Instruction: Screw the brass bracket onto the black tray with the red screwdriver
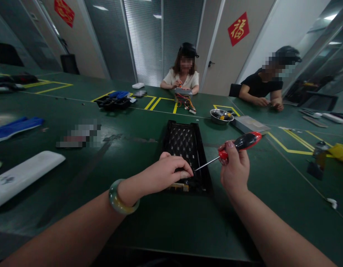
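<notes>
A black plastic panel with a raised diamond pattern and small pale spots lies on the green table in front of me. My right hand grips a red-and-black screwdriver, its shaft slanting down to the left. The screwdriver's tip meets the panel's near right part, close to my left fingertips. Over the near half of the panel, my left hand has thumb and fingers pinched together; whatever is between them is too small to make out. A yellowish strip shows at the panel's near end, partly beneath my left hand.
Beyond the panel are a metal bowl with tools, a flat grey box and bundled cables. A long white piece and blue gloves lie left. Two people sit across the table.
</notes>
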A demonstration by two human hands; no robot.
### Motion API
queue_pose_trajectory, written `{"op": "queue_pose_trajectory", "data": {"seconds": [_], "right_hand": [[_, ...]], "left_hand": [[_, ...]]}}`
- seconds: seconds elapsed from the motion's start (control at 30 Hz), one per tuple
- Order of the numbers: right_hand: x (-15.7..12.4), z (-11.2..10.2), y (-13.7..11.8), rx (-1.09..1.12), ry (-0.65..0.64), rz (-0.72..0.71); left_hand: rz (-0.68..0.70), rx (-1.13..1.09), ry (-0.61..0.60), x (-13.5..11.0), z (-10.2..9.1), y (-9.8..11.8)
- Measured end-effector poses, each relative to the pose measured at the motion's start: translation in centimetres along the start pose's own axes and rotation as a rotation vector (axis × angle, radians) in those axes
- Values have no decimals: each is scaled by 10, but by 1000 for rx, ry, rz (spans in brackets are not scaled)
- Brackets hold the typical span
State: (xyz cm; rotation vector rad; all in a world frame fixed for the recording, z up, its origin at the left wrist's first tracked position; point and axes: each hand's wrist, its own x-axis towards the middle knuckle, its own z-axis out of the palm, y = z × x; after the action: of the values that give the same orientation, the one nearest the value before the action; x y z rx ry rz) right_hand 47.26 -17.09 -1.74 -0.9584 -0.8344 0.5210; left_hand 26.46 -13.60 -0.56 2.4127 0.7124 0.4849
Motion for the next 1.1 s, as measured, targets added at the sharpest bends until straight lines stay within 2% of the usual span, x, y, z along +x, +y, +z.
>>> {"op": "queue_pose_trajectory", "data": {"seconds": [0.2, 0.4, 0.67, 1.1], "right_hand": [[-2, 0, 1, 30, -69, -8], [-6, 1, -3, -14, -106, -11], [-8, 2, -4, 4, -134, -7], [-10, 1, -6, -98, -173, -16]], "left_hand": [[-33, 62, -11, -1, 6, 4], [-5, 68, -55, -2, 10, 12], [12, 69, -66, -2, 12, 10], [1, 92, -70, -2, 13, 11]]}}
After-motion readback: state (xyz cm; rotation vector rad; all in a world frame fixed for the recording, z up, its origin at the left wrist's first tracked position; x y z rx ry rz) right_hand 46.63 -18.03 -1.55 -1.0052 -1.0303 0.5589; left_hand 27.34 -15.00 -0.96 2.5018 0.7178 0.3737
